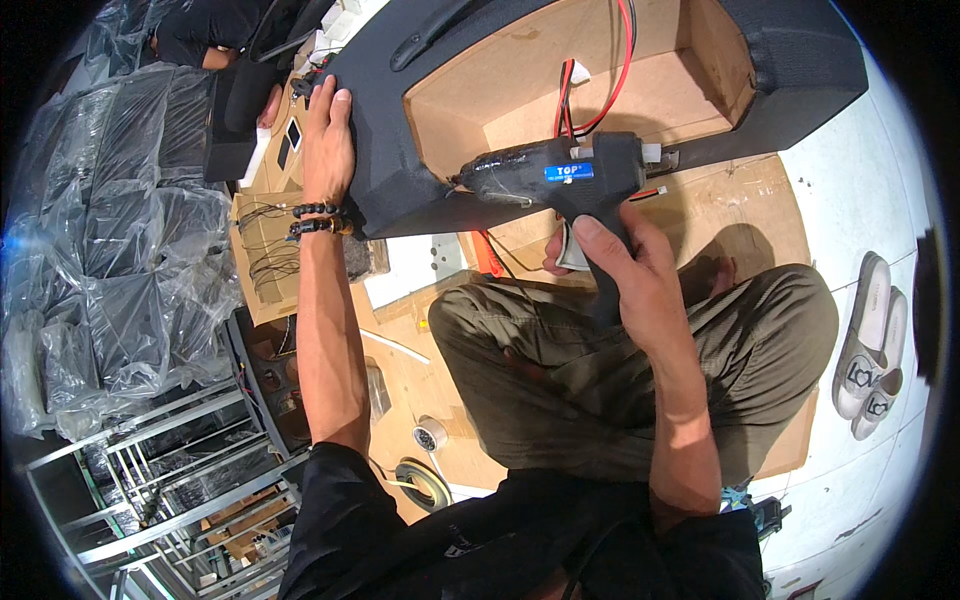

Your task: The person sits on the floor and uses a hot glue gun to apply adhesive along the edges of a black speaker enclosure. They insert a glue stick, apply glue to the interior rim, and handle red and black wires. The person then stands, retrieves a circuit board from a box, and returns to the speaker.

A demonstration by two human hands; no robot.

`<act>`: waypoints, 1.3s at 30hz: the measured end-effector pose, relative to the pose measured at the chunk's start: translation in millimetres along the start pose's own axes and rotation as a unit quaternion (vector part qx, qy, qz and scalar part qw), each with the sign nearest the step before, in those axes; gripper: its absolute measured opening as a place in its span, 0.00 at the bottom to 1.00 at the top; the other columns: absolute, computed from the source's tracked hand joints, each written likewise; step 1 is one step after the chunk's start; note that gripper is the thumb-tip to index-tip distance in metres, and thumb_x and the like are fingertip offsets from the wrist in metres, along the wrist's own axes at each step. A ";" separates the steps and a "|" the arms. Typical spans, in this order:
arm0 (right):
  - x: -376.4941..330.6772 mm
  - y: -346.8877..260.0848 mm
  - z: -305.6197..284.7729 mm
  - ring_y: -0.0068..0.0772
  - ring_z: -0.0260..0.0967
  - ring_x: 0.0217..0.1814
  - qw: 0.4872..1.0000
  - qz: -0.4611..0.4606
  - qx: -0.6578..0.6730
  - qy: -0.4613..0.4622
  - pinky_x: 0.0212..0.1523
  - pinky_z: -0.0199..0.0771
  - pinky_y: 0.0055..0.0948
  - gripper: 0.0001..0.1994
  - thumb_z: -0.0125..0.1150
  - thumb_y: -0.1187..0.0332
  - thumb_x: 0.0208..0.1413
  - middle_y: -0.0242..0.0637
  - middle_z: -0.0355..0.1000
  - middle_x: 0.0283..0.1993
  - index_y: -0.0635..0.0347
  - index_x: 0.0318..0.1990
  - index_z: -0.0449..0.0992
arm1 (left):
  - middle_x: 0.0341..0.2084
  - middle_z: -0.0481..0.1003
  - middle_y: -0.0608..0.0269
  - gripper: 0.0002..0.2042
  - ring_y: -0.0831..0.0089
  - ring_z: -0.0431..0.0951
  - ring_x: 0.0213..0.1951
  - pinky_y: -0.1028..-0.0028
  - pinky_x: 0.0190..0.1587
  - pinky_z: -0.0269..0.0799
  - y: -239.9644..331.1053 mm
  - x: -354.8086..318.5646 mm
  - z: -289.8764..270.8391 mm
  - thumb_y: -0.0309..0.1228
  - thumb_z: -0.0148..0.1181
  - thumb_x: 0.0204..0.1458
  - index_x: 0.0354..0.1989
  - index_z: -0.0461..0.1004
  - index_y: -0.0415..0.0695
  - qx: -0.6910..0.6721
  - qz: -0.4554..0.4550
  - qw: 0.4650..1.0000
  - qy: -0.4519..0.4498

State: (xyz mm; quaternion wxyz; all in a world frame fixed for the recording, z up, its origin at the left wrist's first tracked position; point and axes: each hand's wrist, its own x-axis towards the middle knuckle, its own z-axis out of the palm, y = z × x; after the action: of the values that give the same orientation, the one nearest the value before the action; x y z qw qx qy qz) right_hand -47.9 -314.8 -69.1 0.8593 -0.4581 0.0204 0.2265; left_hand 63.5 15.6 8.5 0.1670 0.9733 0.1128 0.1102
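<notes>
1. I see a black-covered box (pixel 385 150), its bare-wood recess facing my camera, the left hand (pixel 328 145) laid along its left end.
2. I have a black glue gun (pixel 612 165), blue-labelled, gripped in the right hand (pixel 645 265), nozzle pointing left beside the recess's near edge; contact I can't tell.

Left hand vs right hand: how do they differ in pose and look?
Pose: the left hand rests with fingers extended on the left end of the black box; the right hand is curled around the handle of the black glue gun.
Look: the left hand has dark bracelets at its wrist; the right hand's wrist shows none.
Shared: both are ungloved.
</notes>
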 end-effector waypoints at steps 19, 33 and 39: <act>3.7 4.4 -0.2 0.19 0.67 0.37 0.998 0.015 0.058 0.005 0.44 0.67 0.22 0.13 0.57 0.61 0.65 0.31 0.75 0.33 0.65 0.42 0.73 | 0.70 0.57 0.45 0.31 0.54 0.55 0.72 0.64 0.72 0.49 -4.0 3.1 2.2 0.53 0.43 0.65 0.69 0.63 0.44 0.000 0.001 1.000 0.007; 2.7 8.3 0.9 0.19 0.69 0.37 0.996 0.023 0.091 0.009 0.42 0.70 0.22 0.13 0.58 0.61 0.65 0.32 0.74 0.34 0.65 0.42 0.74 | 0.71 0.56 0.47 0.32 0.55 0.54 0.72 0.65 0.72 0.47 -16.4 7.0 6.5 0.54 0.44 0.64 0.69 0.63 0.44 -0.007 0.027 0.999 0.016; 1.0 3.9 1.5 0.20 0.69 0.36 0.997 0.009 0.073 0.010 0.41 0.70 0.23 0.13 0.58 0.61 0.66 0.32 0.74 0.33 0.64 0.42 0.74 | 0.71 0.57 0.47 0.32 0.55 0.55 0.72 0.64 0.72 0.48 -14.8 5.7 5.0 0.54 0.44 0.64 0.69 0.63 0.45 -0.005 0.027 0.999 0.017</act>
State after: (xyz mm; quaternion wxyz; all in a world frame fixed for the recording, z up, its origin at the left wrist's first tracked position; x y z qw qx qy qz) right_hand -48.8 -311.4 -71.6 0.8882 -0.3960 0.0495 0.2277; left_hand 67.5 29.2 -0.3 0.1666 0.9732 0.0885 0.1316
